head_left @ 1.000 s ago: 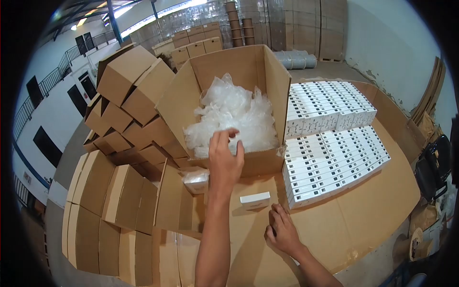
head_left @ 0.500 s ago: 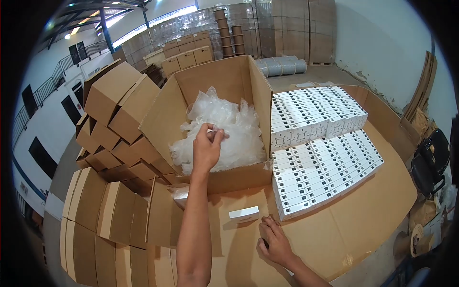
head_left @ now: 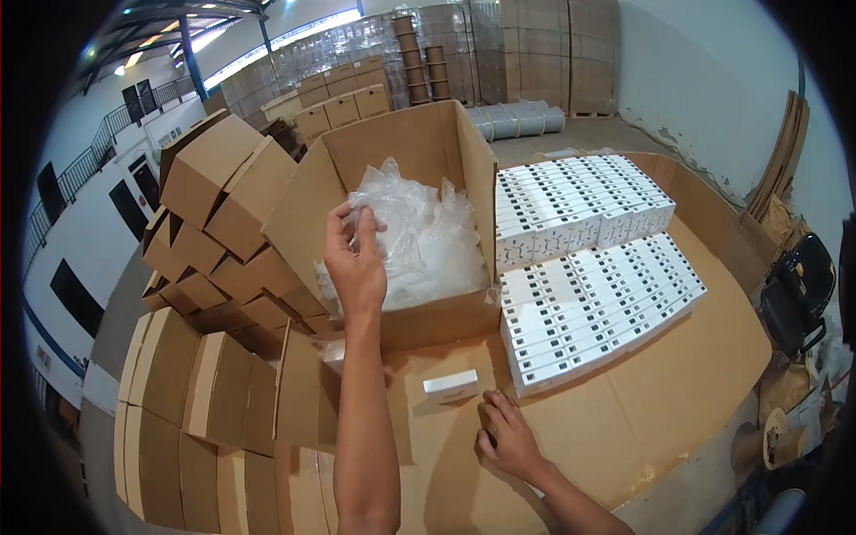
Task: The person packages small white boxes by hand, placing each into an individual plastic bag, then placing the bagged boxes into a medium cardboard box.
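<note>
Inside a large open cardboard box, my left hand pinches a clear plastic bag at the near left of a heap of plastic bags. Its thumb and fingers close around the film. My right hand rests on the cardboard surface with curled fingers. Something dark shows between its thumb and forefinger, too small to make out. Just beyond those fingers, to the left, lies a single small white box. A sliver of something white shows under my right wrist.
Rows of white boxes are stacked to the right of the large box. Brown cartons pile up on the left, and more cartons stand at the near left. A black chair stands at the far right.
My left hand has shifted left across the heap and now has plastic film between its fingers. My right hand stays nearly in place beside the small white box.
</note>
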A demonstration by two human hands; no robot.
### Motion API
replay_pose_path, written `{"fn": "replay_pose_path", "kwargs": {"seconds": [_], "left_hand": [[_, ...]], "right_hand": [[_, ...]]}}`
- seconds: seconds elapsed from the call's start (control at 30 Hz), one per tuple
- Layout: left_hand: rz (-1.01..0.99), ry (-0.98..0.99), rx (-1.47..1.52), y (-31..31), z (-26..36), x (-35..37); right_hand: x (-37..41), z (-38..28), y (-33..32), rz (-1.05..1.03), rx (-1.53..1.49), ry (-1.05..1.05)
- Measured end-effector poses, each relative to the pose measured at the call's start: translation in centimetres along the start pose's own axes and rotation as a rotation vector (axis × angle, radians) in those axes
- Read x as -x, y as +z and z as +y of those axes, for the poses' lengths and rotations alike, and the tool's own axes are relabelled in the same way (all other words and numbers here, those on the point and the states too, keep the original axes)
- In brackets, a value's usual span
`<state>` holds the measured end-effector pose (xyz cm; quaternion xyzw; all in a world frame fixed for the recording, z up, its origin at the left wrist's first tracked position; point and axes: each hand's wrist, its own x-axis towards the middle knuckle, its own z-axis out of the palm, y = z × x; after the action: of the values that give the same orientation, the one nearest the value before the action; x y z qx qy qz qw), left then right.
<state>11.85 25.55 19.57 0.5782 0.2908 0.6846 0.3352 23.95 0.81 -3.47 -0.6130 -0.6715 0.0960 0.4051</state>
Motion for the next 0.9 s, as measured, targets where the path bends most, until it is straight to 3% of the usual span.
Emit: {"fn": "replay_pose_path", "kwargs": {"seconds": [0.13,0.2,0.27,0.37,0.57,0.63,0.77,0.83,0.9], "left_hand": [[0.016,-0.112,-0.007,-2.0,3.1,7.6],[0.019,-0.070,-0.079,-3.5,1.2,13.2],[-0.119,-0.230,-0.005,-5.0,1.4,19.0],[-0.159,-0.361,0.043,-6.7,-0.5,25.1],[-0.240,-0.464,-0.078,-8.2,-4.4,28.6],[-0.246,-0.448,-0.118,-8.3,-4.9,29.3],[-0.232,-0.355,-0.155,-7.8,-4.8,29.7],[-0.217,-0.383,-0.147,-7.8,-4.4,29.6],[-0.193,-0.408,-0.139,-7.9,-4.6,29.4]], "right_hand": [[0.2,-0.4,-0.1,0.017,-0.075,0.051],[0.5,-0.2,-0.4,-0.015,-0.103,0.076],[0.6,0.5,-0.1,0.001,-0.179,0.051],[0.4,1.3,-0.4,-0.023,-0.281,0.050],[-0.4,0.0,-2.0,0.044,-0.346,0.049],[-0.2,-0.5,-2.6,-0.016,-0.566,0.306],[0.0,-2.4,-2.7,-0.050,-0.524,0.320],[0.2,-2.3,-2.2,-0.053,-0.343,0.274],[0.4,-1.7,-1.9,-0.062,-0.428,0.305]]}}
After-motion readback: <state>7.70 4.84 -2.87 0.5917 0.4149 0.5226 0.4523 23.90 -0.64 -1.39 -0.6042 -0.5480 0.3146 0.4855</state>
